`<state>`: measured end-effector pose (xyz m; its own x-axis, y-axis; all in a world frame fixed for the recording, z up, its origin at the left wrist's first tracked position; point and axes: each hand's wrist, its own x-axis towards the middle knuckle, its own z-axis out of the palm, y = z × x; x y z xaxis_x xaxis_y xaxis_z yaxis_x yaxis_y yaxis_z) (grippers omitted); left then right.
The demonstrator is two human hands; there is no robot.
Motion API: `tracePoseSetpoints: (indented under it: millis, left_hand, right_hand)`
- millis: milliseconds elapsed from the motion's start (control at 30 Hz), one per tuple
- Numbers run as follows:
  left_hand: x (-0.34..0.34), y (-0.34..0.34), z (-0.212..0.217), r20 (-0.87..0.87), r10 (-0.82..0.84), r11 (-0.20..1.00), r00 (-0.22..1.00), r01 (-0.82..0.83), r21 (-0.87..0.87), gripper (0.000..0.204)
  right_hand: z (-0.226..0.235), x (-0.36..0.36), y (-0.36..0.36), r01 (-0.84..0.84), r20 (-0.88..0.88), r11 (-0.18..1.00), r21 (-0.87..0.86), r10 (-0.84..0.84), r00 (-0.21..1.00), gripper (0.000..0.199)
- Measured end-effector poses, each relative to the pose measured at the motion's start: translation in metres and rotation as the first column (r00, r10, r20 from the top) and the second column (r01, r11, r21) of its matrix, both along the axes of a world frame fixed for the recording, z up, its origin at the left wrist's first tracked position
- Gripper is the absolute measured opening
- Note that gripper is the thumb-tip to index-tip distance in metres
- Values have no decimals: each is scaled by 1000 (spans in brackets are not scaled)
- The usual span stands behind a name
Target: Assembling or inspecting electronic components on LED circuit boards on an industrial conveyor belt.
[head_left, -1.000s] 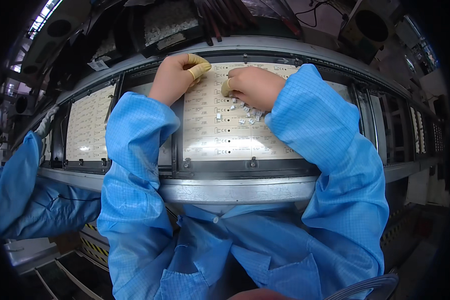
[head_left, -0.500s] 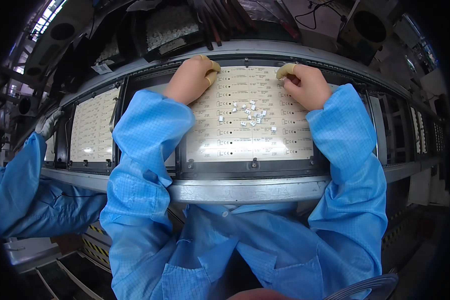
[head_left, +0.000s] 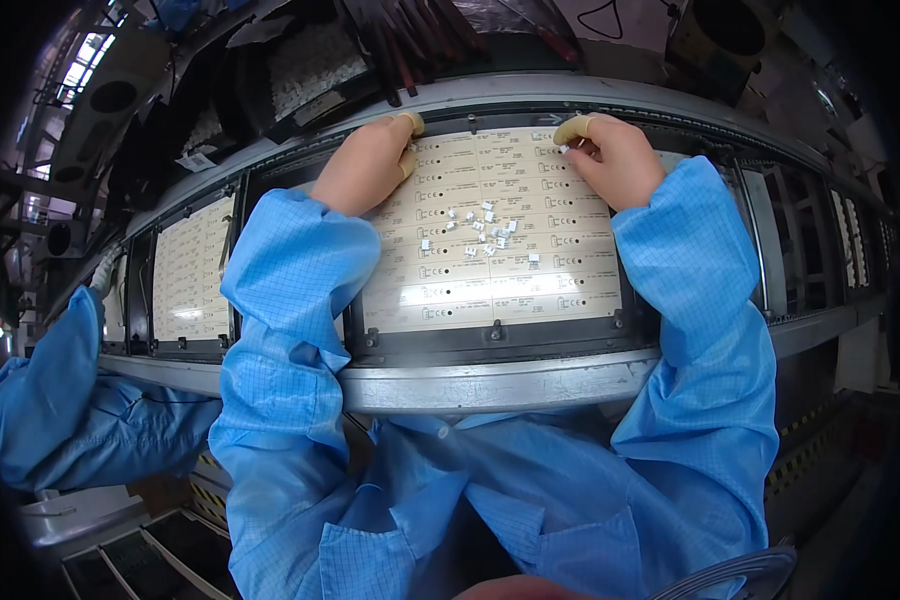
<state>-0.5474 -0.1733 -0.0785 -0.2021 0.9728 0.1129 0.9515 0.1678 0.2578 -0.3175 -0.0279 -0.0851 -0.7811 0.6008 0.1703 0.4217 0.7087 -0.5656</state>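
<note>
A cream circuit-board panel [head_left: 467, 185] with rows of dark print lies in a black carrier frame [head_left: 560, 335]. Loose small white plug connectors [head_left: 488, 250] are scattered over its middle. My left hand [head_left: 366, 165], with yellow finger cots, is at the panel's far left corner. Its thumb and index finger are brought together; whatever is between them is hidden. At the far right corner my right hand [head_left: 618, 160], also with finger cots, pinches a small white plug connector [head_left: 566, 149] just over the board. Both wrists are in blue sleeves.
A metal rail [head_left: 500, 385] runs along the near side. Beyond the line stand dark bins, one with many white parts [head_left: 315, 65]. Another framed panel [head_left: 192, 270] sits to the left, near a co-worker's blue sleeve [head_left: 65, 360] and gloved hand.
The whole view has shifted a little, so the panel and loose connectors appear farther left. Both hands stay at the far corners. The white connector at my right fingertips shows more plainly now.
</note>
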Motion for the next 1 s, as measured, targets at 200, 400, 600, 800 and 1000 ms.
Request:
tracePoseSetpoints:
  millis: [200, 400, 600, 800, 1000]
  left_hand:
    - [-1, 2, 7, 23, -22, 998, 999, 23, -61, 18]
    - [3, 5, 7, -101, -60, 993, 993, 49, -108, 16]
    - [-4, 3, 6, -74, -106, 992, 992, 100, -76, 15]
    - [-6, 1, 1, -5, -68, 997, 998, 68, -44, 15]
    - [-6, 3, 0, -12, -95, 995, 995, 95, -32, 17]
  right_hand:
    - [1, -1, 0, 24, 23, 1000, -12, -24, 999, 16]
    - [0, -1, 4, 6, 32, 1000, -8, -6, 999, 18]
    - [0, -4, 2, 35, 70, 999, -35, -32, 997, 19]
    - [1, -4, 2, 16, 84, 1000, -22, -14, 996, 18]
    - [-1, -2, 3, 38, 80, 998, -49, -34, 996, 19]
